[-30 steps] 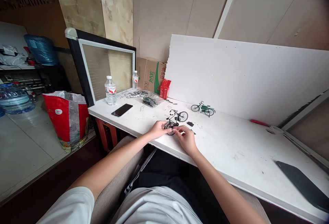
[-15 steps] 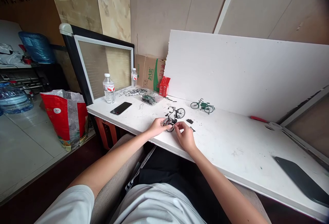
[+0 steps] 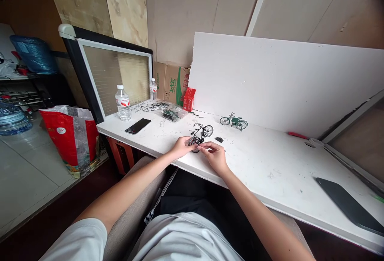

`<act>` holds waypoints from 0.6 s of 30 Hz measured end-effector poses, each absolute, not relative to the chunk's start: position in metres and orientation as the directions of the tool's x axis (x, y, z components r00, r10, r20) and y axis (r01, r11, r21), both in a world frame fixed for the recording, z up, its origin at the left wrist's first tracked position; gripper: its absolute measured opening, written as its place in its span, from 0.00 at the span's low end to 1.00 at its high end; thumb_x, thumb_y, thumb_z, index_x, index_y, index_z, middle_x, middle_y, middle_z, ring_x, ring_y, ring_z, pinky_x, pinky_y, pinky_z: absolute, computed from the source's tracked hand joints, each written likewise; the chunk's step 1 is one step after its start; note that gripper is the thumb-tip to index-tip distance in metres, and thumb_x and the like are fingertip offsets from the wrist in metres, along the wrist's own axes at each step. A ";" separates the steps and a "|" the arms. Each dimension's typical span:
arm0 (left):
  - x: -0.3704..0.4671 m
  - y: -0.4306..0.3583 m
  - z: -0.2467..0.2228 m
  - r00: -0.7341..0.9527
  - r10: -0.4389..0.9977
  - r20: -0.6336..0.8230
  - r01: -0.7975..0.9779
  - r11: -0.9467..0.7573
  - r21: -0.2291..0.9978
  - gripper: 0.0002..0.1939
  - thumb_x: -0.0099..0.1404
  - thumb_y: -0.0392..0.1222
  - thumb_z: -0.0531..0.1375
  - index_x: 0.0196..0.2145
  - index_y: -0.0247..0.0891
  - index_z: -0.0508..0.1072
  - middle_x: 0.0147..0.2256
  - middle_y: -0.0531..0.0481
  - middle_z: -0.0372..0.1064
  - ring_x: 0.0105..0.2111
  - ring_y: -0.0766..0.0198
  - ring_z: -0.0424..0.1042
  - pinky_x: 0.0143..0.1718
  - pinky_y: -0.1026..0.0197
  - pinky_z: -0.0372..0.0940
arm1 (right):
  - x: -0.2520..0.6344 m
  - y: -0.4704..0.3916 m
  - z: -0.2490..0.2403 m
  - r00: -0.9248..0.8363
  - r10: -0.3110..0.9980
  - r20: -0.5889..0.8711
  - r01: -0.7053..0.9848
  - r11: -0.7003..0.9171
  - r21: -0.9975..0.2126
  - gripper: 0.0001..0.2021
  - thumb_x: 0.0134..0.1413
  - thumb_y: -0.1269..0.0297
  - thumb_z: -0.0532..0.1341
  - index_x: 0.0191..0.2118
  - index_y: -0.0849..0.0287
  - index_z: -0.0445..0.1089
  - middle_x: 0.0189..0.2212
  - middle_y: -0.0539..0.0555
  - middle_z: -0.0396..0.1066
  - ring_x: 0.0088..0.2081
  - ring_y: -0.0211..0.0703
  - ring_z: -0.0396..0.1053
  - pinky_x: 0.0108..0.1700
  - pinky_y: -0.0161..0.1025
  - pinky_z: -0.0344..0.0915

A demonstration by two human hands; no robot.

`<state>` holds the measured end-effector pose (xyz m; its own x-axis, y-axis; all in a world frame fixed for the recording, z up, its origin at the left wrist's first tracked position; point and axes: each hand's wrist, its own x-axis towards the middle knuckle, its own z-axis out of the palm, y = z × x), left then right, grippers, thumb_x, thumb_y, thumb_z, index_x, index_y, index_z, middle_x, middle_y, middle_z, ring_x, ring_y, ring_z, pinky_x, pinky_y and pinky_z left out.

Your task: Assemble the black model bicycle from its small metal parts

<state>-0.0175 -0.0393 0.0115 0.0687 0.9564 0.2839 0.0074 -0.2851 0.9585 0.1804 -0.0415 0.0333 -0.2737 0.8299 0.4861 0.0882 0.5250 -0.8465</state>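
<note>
white table [image 3: 270,161]: left hand [image 3: 179,148] clasps black bicycle [image 3: 207,131]; right hand [image 3: 217,158] beside it, grip unclear. squeezing hard could bend it.

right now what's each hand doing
Left hand: closed on the rear of the small black bicycle.
Right hand: fingers pinched at the bicycle's rear wheel; whether it grips anything cannot be told.

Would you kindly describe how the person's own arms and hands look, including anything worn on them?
The left hand and right hand are ungloved, with no watch or bracelet visible. Both forearms are uncovered. A loose, pale grey short fabric sleeve shows on the left arm; the right sleeve is out of view.
</note>
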 end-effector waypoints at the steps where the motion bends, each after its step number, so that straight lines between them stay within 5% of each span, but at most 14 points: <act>1: -0.017 -0.040 0.012 0.067 0.956 0.286 0.013 -0.287 0.958 0.23 0.56 0.51 0.75 0.42 0.32 0.78 0.42 0.40 0.80 0.41 0.54 0.79 0.44 0.57 0.71 | 0.180 -0.041 0.033 -0.281 0.831 0.480 0.057 0.513 -0.856 0.14 0.55 0.50 0.72 0.40 0.56 0.82 0.37 0.58 0.82 0.38 0.52 0.79 0.43 0.47 0.74; 4: -0.017 -0.040 0.012 0.062 0.951 0.302 0.047 -0.305 0.951 0.22 0.57 0.49 0.74 0.43 0.32 0.78 0.43 0.40 0.80 0.43 0.53 0.79 0.45 0.56 0.71 | 0.181 -0.040 0.032 -0.299 0.842 0.449 0.016 0.475 -0.880 0.19 0.54 0.51 0.73 0.48 0.54 0.82 0.36 0.57 0.82 0.38 0.53 0.79 0.44 0.48 0.75; 18: -0.014 -0.044 0.014 0.060 0.936 0.346 0.091 -0.350 0.932 0.17 0.60 0.46 0.72 0.43 0.33 0.78 0.44 0.40 0.80 0.43 0.55 0.80 0.46 0.56 0.74 | 0.179 -0.040 0.030 -0.310 0.843 0.440 0.161 0.502 -0.849 0.15 0.58 0.48 0.69 0.39 0.55 0.80 0.39 0.57 0.79 0.40 0.49 0.74 0.36 0.40 0.68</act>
<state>-0.0139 -0.0443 0.0141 0.0596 0.9363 0.3462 0.0912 -0.3505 0.9321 0.1794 -0.0395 0.0304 -0.3104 0.8429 0.4395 0.1614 0.5024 -0.8494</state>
